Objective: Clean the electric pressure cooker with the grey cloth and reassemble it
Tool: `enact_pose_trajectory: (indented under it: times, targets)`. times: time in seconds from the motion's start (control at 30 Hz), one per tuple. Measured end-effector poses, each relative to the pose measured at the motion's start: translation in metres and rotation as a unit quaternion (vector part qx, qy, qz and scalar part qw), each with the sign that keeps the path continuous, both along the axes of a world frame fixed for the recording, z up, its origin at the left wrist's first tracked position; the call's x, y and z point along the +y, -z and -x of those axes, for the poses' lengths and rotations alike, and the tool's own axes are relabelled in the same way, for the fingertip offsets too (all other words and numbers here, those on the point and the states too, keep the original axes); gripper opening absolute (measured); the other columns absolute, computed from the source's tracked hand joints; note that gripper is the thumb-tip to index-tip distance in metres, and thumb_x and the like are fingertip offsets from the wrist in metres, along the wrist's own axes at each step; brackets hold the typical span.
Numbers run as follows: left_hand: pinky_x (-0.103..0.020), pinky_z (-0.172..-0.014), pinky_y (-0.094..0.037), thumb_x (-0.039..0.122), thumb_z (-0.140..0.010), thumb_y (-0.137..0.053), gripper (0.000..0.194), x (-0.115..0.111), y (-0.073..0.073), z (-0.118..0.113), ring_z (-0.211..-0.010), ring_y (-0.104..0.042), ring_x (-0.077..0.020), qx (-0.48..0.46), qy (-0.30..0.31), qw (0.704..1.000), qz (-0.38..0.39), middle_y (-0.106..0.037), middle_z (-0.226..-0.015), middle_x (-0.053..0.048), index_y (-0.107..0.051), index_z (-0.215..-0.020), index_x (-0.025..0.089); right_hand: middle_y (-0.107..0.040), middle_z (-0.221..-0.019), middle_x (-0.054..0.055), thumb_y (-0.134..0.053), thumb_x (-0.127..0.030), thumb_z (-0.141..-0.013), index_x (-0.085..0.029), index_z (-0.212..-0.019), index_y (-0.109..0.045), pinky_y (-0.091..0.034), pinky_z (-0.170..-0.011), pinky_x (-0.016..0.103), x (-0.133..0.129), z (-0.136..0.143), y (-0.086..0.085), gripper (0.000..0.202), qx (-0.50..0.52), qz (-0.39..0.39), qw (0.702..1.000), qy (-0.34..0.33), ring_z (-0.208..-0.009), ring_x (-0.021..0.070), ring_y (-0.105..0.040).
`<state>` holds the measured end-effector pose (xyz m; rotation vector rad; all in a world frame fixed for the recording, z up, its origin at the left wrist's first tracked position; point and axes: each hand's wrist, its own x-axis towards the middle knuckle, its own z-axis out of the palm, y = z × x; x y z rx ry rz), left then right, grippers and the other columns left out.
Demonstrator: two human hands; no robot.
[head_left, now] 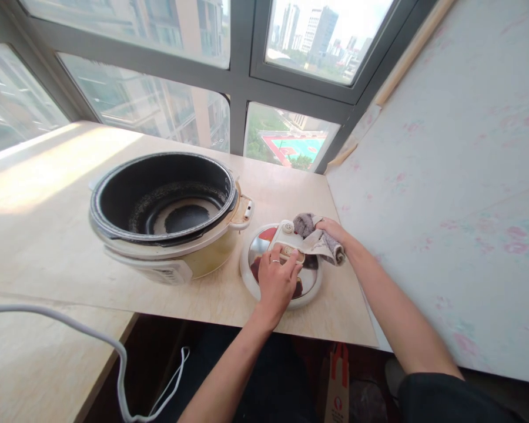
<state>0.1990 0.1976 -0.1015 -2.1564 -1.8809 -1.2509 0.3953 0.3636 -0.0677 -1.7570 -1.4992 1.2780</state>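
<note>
A round lid (248, 281) with a shiny metal top and a cream handle with a round valve lies on the table beside an electric cooker. My left hand (278, 281), with a ring on one finger, grips the lid's handle from the near side. In my right hand (332, 230) is a bunched grey and white cloth (320, 242), held against the handle's right side. Left of the lid, the cooker (209, 255) stands uncovered. Its dark inner pot (147, 194) is worn and stained at the bottom.
The light wooden tabletop (79, 258) ends near my body. Windows (150, 106) rise behind it, and a floral-papered wall (458, 176) closes off the right. A white cable (83, 333) hangs at the lower left. Below the edge stands a paper bag (337, 388).
</note>
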Motion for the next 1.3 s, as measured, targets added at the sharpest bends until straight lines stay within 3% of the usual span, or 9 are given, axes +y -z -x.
enact_pose_trajectory:
  times: [0.17, 0.27, 0.4, 0.53, 0.7, 0.9, 1.03, 1.13, 1.3]
  targets:
    - [-0.042, -0.09, -0.05, 0.034, -0.089, -0.071, 0.028, -0.001, -0.001, -0.002, -0.102, -0.053, -0.0283, 0.007, -0.005, 1.0, 0.0, -0.06, -0.13, -0.011, -0.076, -0.117, 0.031, -0.06, -0.066, -0.001, -0.059, -0.034, -0.059, -0.019, -0.077, -0.059, -0.045, -0.059, 0.027, -0.018, -0.018, 0.008, 0.024, -0.017, -0.02, 0.999, 0.035, -0.065, 0.0172, -0.055]
    - [-0.043, -0.09, -0.051, 0.033, -0.089, -0.072, 0.028, -0.001, -0.001, -0.002, -0.103, -0.053, -0.0291, 0.002, -0.005, 1.0, -0.003, -0.061, -0.13, -0.011, -0.077, -0.116, 0.03, -0.069, -0.084, 0.001, -0.064, -0.037, -0.063, -0.017, -0.095, -0.068, -0.05, -0.072, 0.029, -0.012, -0.01, 0.004, 0.037, -0.01, -0.062, 0.998, 0.029, -0.08, 0.0194, -0.062]
    - [-0.044, -0.088, -0.052, 0.032, -0.089, -0.071, 0.028, -0.001, -0.002, -0.002, -0.103, -0.053, -0.0299, 0.0, -0.002, 1.0, 0.005, -0.06, -0.13, -0.011, -0.076, -0.116, 0.029, -0.071, -0.126, 0.006, -0.065, -0.028, -0.067, -0.018, -0.123, -0.071, -0.045, -0.106, 0.037, 0.011, 0.027, -0.01, 0.058, -0.028, -0.144, 0.982, -0.118, -0.115, 0.0247, -0.063]
    - [-0.043, -0.086, -0.054, 0.033, -0.09, -0.07, 0.028, -0.001, -0.003, 0.0, -0.105, -0.054, -0.0302, 0.006, 0.005, 1.0, 0.012, -0.06, -0.131, -0.011, -0.075, -0.117, 0.029, -0.067, -0.137, 0.006, -0.064, -0.02, -0.068, -0.019, -0.126, -0.073, -0.038, -0.116, 0.039, 0.032, 0.069, -0.019, 0.059, -0.054, -0.159, 0.953, -0.252, -0.129, 0.0254, -0.059]
    - [-0.046, -0.091, -0.054, 0.023, -0.09, -0.067, 0.033, -0.004, -0.004, 0.001, -0.11, -0.056, -0.032, 0.021, 0.015, 1.0, 0.016, -0.06, -0.133, -0.014, -0.071, -0.123, 0.025, -0.065, -0.14, 0.006, -0.063, -0.017, -0.071, -0.018, -0.131, -0.07, -0.036, -0.118, 0.039, 0.031, 0.087, -0.018, 0.06, -0.051, -0.174, 0.947, -0.266, -0.132, 0.0242, -0.057]
    - [-0.047, -0.101, -0.052, 0.013, -0.087, -0.062, 0.043, -0.009, -0.005, 0.012, -0.123, -0.057, -0.0327, -0.012, 0.076, 0.997, 0.015, -0.059, -0.139, -0.018, -0.062, -0.13, 0.015, -0.062, -0.143, 0.009, -0.063, -0.025, -0.079, -0.016, -0.137, -0.066, -0.037, -0.118, 0.04, -0.012, 0.061, -0.043, 0.059, -0.037, -0.285, 0.949, -0.133, -0.134, 0.0255, -0.056]
    - [-0.044, -0.104, -0.051, 0.014, -0.089, -0.057, 0.035, -0.014, -0.006, 0.025, -0.127, -0.058, -0.0277, -0.129, 0.12, 0.984, 0.03, -0.062, -0.136, -0.015, -0.061, -0.124, 0.018, -0.061, -0.143, 0.009, -0.064, -0.029, -0.083, -0.021, -0.139, -0.064, -0.039, -0.117, 0.042, -0.062, 0.063, -0.059, 0.056, -0.133, -0.354, 0.897, -0.227, -0.133, 0.0265, -0.056]
    - [-0.037, -0.087, -0.056, 0.011, -0.09, -0.05, 0.019, -0.019, -0.004, 0.032, -0.102, -0.066, -0.0227, -0.216, 0.072, 0.974, 0.022, -0.068, -0.111, -0.012, -0.062, -0.103, 0.018, -0.055, -0.148, 0.014, -0.063, -0.028, -0.086, -0.023, -0.143, -0.061, -0.043, -0.112, 0.049, -0.097, 0.077, -0.058, 0.057, -0.247, -0.371, 0.834, -0.327, -0.133, 0.0312, -0.053]
    - [-0.035, -0.082, -0.054, 0.006, -0.086, -0.047, 0.018, -0.027, -0.003, 0.04, -0.089, -0.064, -0.0197, -0.264, -0.009, 0.964, -0.038, -0.065, -0.089, -0.006, -0.06, -0.086, 0.02, -0.047, -0.154, 0.016, -0.062, -0.016, -0.082, -0.023, -0.142, -0.062, -0.043, -0.11, 0.055, -0.131, 0.081, -0.047, 0.06, -0.33, -0.392, 0.793, -0.33, -0.134, 0.0362, -0.049]
